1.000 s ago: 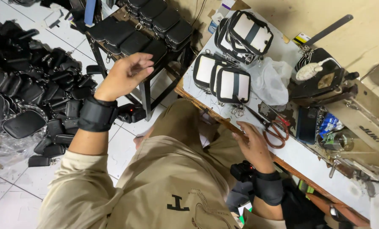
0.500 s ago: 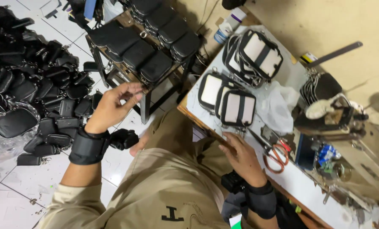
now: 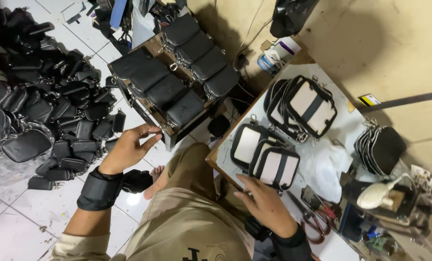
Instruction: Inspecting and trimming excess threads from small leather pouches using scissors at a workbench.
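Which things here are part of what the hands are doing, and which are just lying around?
In hand:
left hand beside the black pouches on the stool
right hand at the black-and-white pouches

Lying about:
scissors
floor pile of black pouches
white cloth

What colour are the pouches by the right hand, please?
The pouches are cream-white with black trim and a dark centre stripe, in the head view.

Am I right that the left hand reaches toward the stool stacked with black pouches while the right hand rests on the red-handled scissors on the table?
Not quite. In the head view the right hand rests by the black-and-white pouches at the table edge; the red-handled scissors lie untouched beside it. The left hand does reach toward the stool stacked with black pouches.
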